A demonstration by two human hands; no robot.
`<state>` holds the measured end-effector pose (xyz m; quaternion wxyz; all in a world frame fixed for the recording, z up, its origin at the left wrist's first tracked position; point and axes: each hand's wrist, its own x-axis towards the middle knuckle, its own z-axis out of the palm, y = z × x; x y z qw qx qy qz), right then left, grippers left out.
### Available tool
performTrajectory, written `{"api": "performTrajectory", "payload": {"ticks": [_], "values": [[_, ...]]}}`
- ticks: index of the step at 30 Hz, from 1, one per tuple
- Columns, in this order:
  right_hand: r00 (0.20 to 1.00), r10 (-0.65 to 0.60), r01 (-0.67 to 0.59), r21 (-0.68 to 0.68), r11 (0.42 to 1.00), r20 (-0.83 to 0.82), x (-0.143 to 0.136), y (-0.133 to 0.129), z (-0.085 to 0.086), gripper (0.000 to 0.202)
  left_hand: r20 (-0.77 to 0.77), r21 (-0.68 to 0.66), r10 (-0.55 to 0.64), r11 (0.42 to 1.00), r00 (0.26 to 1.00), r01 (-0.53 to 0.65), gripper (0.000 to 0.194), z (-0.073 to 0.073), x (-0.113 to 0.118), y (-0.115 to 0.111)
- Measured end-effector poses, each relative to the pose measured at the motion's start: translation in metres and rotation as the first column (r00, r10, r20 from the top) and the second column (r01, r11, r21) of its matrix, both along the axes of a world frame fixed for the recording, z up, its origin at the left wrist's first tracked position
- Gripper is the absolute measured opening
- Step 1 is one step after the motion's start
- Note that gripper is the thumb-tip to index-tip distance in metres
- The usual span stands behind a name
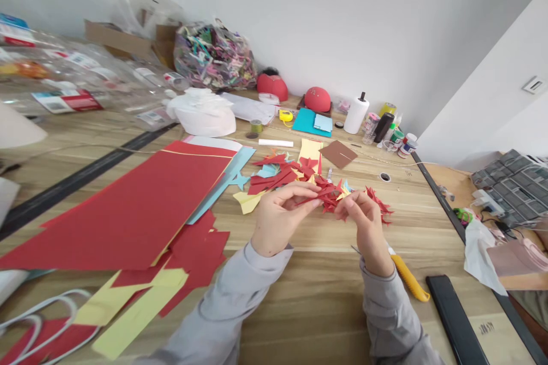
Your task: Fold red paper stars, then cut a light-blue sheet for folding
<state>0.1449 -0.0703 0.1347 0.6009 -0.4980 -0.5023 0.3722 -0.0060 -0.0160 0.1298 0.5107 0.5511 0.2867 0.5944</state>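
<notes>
My left hand is closed, its thumb and fingers pinching a thin red paper piece. Just to the right, my right hand is pinched too, its fingertips beside a small yellow paper piece; whether it grips that piece or something smaller is hidden. Behind both hands spreads a pile of cut and folded red paper pieces, with some blue and yellow among them. More red pointed shapes lie beyond my right hand. An orange-yellow handled tool rests beside my right wrist.
Large red paper sheets cover the left side, with yellow scraps in front. A black flat object lies at the right front. Farther back are a brown square, a white bottle and a bag of colourful bits.
</notes>
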Motion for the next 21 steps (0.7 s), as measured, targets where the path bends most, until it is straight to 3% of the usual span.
{"api": "performTrajectory", "payload": {"ticks": [5,9,12,18,21], "values": [[0.994,0.108,-0.108,-0.018,0.994,-0.007,-0.005,0.001,-0.005,0.021,0.004,-0.011,-0.074,0.997,0.997,0.074,0.006,0.001,0.003,-0.002],[0.992,-0.014,0.003,0.083,0.997,0.129,-0.003,0.001,-0.009,0.017,-0.050,-0.012,-0.095,0.995,0.994,0.094,0.006,0.002,0.003,-0.002],[0.947,-0.135,0.087,0.173,0.981,0.293,-0.001,-0.001,-0.007,0.016,-0.082,0.008,-0.126,0.992,0.989,0.127,0.007,0.001,0.003,-0.001],[0.828,-0.240,0.072,0.327,0.942,0.507,-0.003,-0.005,0.001,0.012,0.000,0.000,-0.183,0.983,0.983,0.183,0.022,-0.008,0.007,-0.001],[0.786,-0.267,0.064,0.356,0.932,0.557,-0.003,-0.004,0.001,0.012,-0.030,0.044,-0.185,0.981,0.982,0.187,0.024,-0.011,0.008,0.001]]}}
